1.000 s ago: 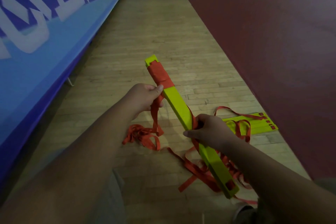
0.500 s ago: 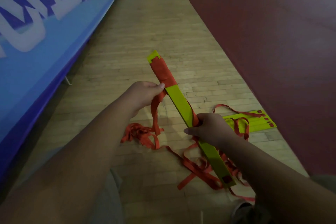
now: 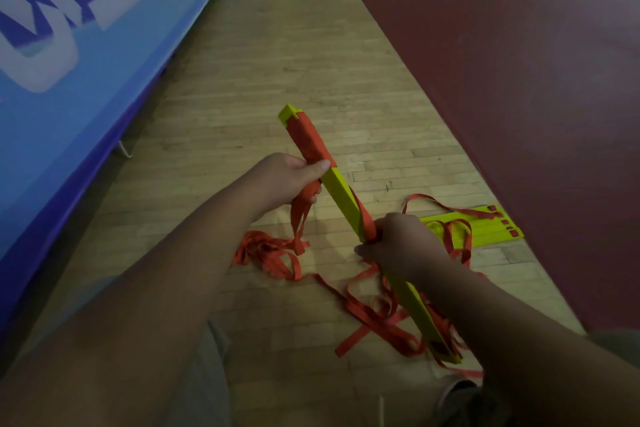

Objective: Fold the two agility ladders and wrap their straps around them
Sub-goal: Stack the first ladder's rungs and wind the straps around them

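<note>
Left hand: the left hand (image 3: 284, 180) is closed round a red strap (image 3: 304, 204). Its thumb lies across the ladder at the lower edge of the wound part, and the strap hangs from the fist in a loop.
Right hand: the right hand (image 3: 401, 243) grasps the ladder at about mid-length. Its fingers close round the stack and a run of strap that slants down into the fist.
Ladder: the ladder (image 3: 341, 191) is a folded yellow-green stack of rungs, held off the floor and tilted. Its far end is up and away, its near end low beside the right forearm. The left hand is on the upper part, the right hand lower down.
Wrap: red strap is wound tight round the far end, leaving only the yellow tip bare.
Tangle: a tangle (image 3: 263, 250) of loose strap lies on the floor below the left hand. More trails under the ladder's near end.
Second ladder: the second ladder (image 3: 485, 224) lies flat on the floor just right of the right hand, with strap looped over it.
Floor: pale wooden boards (image 3: 277, 62), meeting a dark red court (image 3: 519, 80) on the right.
Banner: a blue banner (image 3: 104, 55) runs along the left.
Writing: the banner has big white characters, cropped and blurred, and I cannot read them. I see no label on the ladders.
</note>
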`<state>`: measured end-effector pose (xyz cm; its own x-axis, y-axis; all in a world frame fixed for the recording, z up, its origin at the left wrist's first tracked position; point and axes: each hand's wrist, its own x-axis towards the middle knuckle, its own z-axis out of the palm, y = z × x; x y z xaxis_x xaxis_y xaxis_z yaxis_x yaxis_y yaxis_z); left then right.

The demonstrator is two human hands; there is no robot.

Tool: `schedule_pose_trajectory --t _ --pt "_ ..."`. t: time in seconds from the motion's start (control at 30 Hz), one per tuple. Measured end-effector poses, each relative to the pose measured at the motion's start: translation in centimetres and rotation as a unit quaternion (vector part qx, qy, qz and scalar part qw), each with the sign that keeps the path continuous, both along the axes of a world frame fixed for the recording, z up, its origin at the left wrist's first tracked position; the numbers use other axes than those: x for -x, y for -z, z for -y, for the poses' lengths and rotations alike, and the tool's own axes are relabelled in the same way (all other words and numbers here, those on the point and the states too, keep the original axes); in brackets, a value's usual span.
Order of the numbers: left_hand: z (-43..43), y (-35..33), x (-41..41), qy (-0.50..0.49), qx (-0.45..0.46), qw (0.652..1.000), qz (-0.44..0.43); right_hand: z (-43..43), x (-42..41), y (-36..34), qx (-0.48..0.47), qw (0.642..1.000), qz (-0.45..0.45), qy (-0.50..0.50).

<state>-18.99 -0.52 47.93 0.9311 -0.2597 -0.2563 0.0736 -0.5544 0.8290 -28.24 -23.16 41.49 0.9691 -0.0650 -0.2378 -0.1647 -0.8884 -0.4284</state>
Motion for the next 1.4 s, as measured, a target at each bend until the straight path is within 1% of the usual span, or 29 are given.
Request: schedule_pose_trajectory --t 0.07,0.13,0.17,0.23,0.33,0.43,0.5,0.57,0.63,0.7,0.83,0.93,1.03,1.17,1.4 --pt "0.3 0.2 0.3 -0.005 -0.018 1.000 0.006 -0.3 0.2 0.0 0.038 0.999 0.017 -0.020" --pt "0.6 0.4 0.5 -0.033 -0.035 0.999 0.025 -0.5 0.4 -0.1 0.043 0.998 0.025 -0.031" --pt "0.7 0.5 0.5 -0.047 -0.033 0.998 0.030 -0.5 0.4 -0.1 0.039 0.998 0.026 -0.037" --pt "0.7 0.2 0.5 -0.064 0.000 0.998 0.022 -0.6 0.3 -0.1 0.022 0.998 0.028 -0.048" --pt "0.4 -0.7 0.2 -0.061 0.070 0.996 -0.001 -0.6 -0.1 -0.1 -0.042 0.998 -0.002 -0.044" --pt "-0.4 -0.9 -0.4 -0.043 0.124 0.991 -0.023 -0.4 -0.1 -0.6 -0.137 0.986 -0.086 -0.036" --pt "-1.1 -0.7 -1.0 -0.037 0.135 0.990 -0.027 -0.1 -0.1 -0.8 -0.190 0.975 -0.109 -0.030" --pt "-1.6 -0.6 -1.6 -0.038 0.134 0.990 -0.025 0.0 -0.1 -0.7 -0.238 0.965 -0.107 -0.029" --pt "-1.9 -0.6 -1.9 -0.035 0.126 0.991 -0.024 0.2 -0.1 -0.9 -0.256 0.960 -0.101 -0.052" --pt "-2.3 -0.6 -2.2 -0.021 0.110 0.993 -0.026 0.4 -0.1 -1.0 -0.252 0.961 -0.090 -0.068" --pt "-3.0 -0.5 -2.2 0.000 0.077 0.997 -0.033 0.6 -0.3 -0.7 -0.214 0.974 -0.059 -0.054" --pt "-2.8 -0.2 -2.1 -0.013 0.063 0.998 -0.021 0.8 -0.5 -0.5 -0.167 0.985 -0.032 -0.040" --pt "-2.6 0.0 -2.2 -0.025 0.042 0.999 -0.014 0.7 -0.5 -0.3 -0.144 0.989 -0.013 -0.028" --pt "-2.4 0.6 -2.2 -0.044 0.052 0.997 -0.029 0.3 -0.3 -0.1 -0.119 0.993 0.017 -0.019" --pt "-1.6 -0.1 -1.6 -0.045 0.066 0.996 -0.027 -0.1 0.1 -0.1 -0.095 0.995 0.025 -0.020"
